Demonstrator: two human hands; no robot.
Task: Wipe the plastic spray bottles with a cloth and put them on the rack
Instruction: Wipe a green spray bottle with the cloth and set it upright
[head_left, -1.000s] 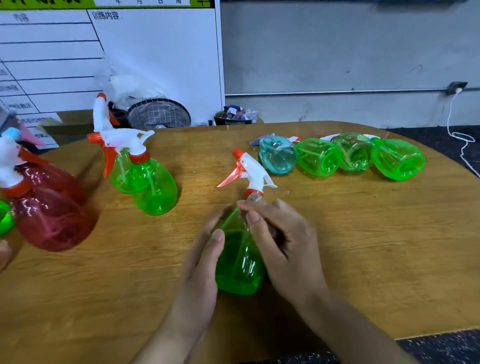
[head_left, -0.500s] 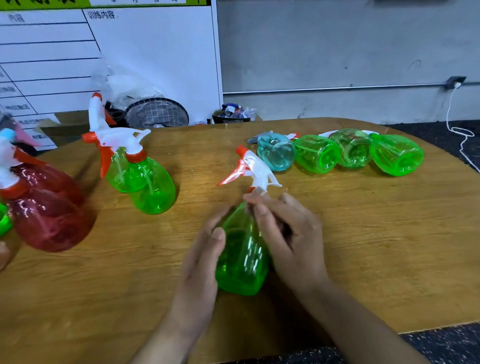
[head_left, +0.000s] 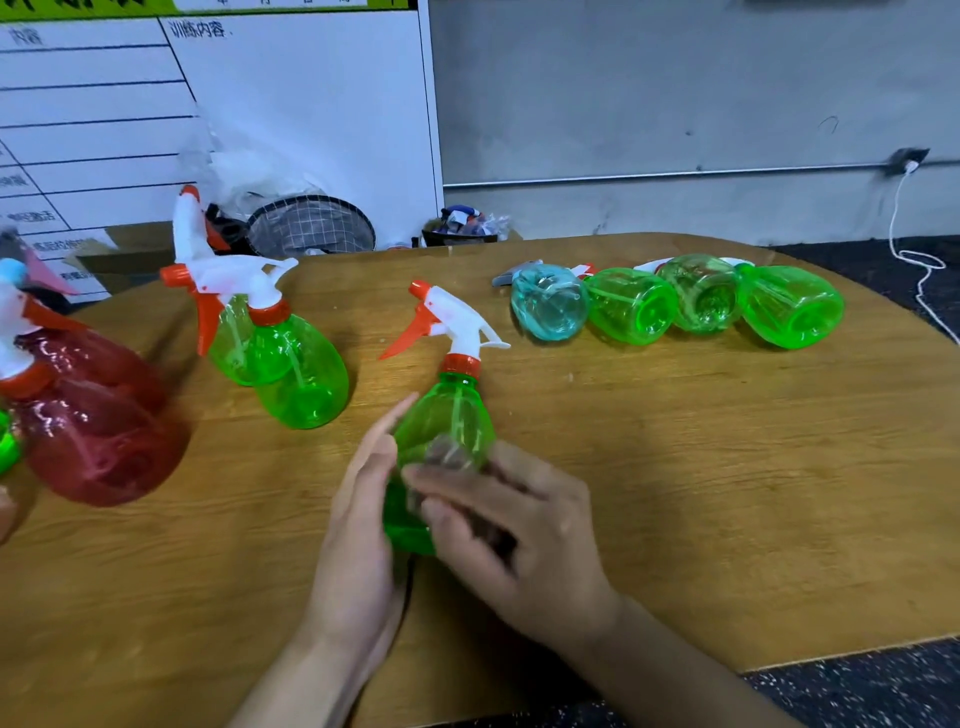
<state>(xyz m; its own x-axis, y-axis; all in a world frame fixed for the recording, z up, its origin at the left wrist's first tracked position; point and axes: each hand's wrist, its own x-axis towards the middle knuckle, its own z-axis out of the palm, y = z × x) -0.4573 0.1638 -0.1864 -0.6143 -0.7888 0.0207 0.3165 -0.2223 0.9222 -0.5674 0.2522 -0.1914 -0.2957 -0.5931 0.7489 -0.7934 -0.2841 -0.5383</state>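
Observation:
A green spray bottle (head_left: 448, 410) with a white and orange trigger head stands tilted on the wooden table (head_left: 727, 467) in front of me. My left hand (head_left: 358, 525) presses flat against its left side and steadies it. My right hand (head_left: 519, 530) lies over the bottle's lower body, pinching a small grey cloth (head_left: 445, 456) against the plastic; the cloth is blurred. No rack is in view.
Two upright green bottles (head_left: 301, 374) and red bottles (head_left: 93, 415) stand at the left. A teal bottle (head_left: 549, 306) and three green ones (head_left: 789, 306) lie in a row at the back right. A whiteboard (head_left: 260, 130) and a wire basket (head_left: 311, 228) are behind the table.
My right hand has slid with the cloth from the bottle's neck down to its lower body. The left hand stays on the bottle's side.

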